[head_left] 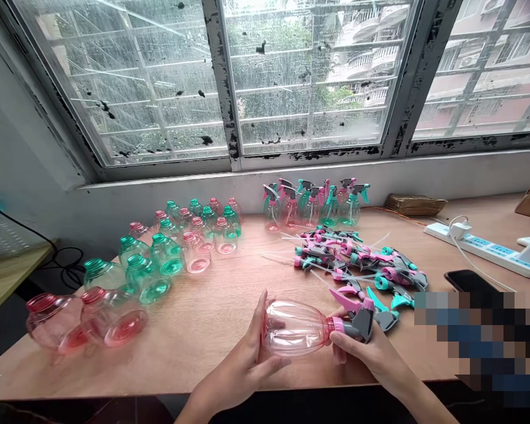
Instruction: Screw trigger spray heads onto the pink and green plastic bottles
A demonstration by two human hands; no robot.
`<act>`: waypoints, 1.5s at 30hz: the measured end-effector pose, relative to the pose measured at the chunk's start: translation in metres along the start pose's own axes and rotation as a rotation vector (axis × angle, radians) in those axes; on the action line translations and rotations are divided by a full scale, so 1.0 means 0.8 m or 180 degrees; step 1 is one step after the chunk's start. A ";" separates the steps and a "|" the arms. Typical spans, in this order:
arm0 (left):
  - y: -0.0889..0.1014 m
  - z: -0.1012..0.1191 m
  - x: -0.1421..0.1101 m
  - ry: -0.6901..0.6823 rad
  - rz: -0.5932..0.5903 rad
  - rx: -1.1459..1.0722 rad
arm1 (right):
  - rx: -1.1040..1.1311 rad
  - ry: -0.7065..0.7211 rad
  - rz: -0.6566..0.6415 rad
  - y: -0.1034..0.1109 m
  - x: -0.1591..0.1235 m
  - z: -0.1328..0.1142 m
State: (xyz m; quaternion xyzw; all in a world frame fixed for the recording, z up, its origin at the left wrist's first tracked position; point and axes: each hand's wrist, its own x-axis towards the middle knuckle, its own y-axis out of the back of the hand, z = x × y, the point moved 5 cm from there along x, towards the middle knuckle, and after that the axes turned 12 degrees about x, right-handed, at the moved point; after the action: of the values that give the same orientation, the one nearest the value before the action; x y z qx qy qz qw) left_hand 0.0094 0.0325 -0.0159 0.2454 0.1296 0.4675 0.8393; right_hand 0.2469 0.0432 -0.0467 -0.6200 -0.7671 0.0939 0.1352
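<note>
The left hand (242,362) cups the base of a clear pink bottle (295,327), its fingers up one side and its thumb reaching below. The right hand (373,348) grips the pink-and-grey sprayer (360,324) at the bottle's neck, thumb on the pink collar. The bottle lies level between both hands, just over the front of the bench (212,300).

Open pink and green bottles (168,253) stand at the left in slanting rows. Loose sprayers (357,259) in pink, green and grey lie heaped beyond the right hand, their thin tubes pointing various ways. Behind the heap, by the wall under the window (313,76), stands a cluster of bottles with sprayers fitted (311,206). To the right are a brown packet (415,204), a white power strip (481,244) and a dark phone (470,280), partly hidden by a pixelated patch.
</note>
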 end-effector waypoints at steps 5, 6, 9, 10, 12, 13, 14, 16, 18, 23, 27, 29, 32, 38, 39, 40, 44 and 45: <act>-0.001 -0.001 0.001 0.0083 -0.0013 -0.0075 | -0.0063 0.0023 -0.0060 0.000 0.001 -0.001; -0.001 -0.001 0.001 0.0078 -0.0001 -0.0118 | -0.0059 0.0019 -0.0074 0.000 0.000 -0.001; -0.001 0.000 0.002 0.0040 0.0046 -0.0192 | -0.0030 0.0006 -0.0091 0.000 0.000 0.001; -0.001 0.001 0.003 0.0033 0.0056 -0.0180 | -0.0022 0.0012 -0.0083 0.000 0.000 0.001; -0.001 0.001 0.002 0.0031 0.0063 -0.0113 | -0.0016 0.0035 -0.0071 0.001 0.000 0.002; 0.000 0.001 0.002 0.0017 0.0071 -0.0075 | -0.0015 0.0042 -0.0073 0.001 0.000 0.002; 0.000 0.001 0.002 -0.0013 0.0074 -0.0041 | -0.0014 0.0043 -0.0075 0.001 0.000 0.002; 0.001 0.000 0.002 -0.0107 0.0074 -0.0014 | -0.0010 0.0028 -0.0069 0.001 0.000 0.003; 0.001 -0.001 0.002 -0.0190 0.0067 -0.0032 | -0.0004 0.0014 -0.0043 0.001 0.000 0.003; 0.002 -0.002 0.001 -0.0171 0.0101 0.0028 | -0.0014 0.0005 -0.0003 0.001 0.000 0.001; 0.001 -0.001 -0.001 0.0027 0.0048 0.0035 | -0.0041 -0.0005 -0.0059 0.000 0.000 0.000; 0.001 -0.001 -0.001 0.0104 0.0039 -0.0024 | -0.0058 0.0000 -0.0095 0.000 0.000 0.000; 0.002 -0.002 0.000 0.0139 0.0014 -0.0123 | -0.0077 -0.0005 -0.0094 0.001 0.000 0.002; 0.001 0.000 0.002 0.0133 0.0037 -0.0124 | -0.0064 0.0001 -0.0075 0.001 0.000 0.002; 0.001 0.001 0.002 0.0120 0.0047 -0.0106 | -0.0040 0.0001 -0.0066 0.001 0.000 0.002; 0.002 0.001 0.002 0.0107 0.0071 -0.0084 | -0.0018 0.0002 -0.0056 0.001 0.000 0.001; 0.000 0.002 0.001 0.0052 0.0060 -0.0064 | 0.0002 0.0005 -0.0045 0.000 0.000 0.000; -0.001 0.002 0.001 0.0028 0.0037 -0.0086 | 0.0005 0.0006 -0.0042 0.000 0.000 0.000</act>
State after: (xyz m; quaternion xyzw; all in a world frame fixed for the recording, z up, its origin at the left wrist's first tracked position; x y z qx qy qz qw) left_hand 0.0109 0.0323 -0.0147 0.2327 0.1255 0.4752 0.8392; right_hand 0.2465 0.0430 -0.0469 -0.6149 -0.7710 0.0930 0.1370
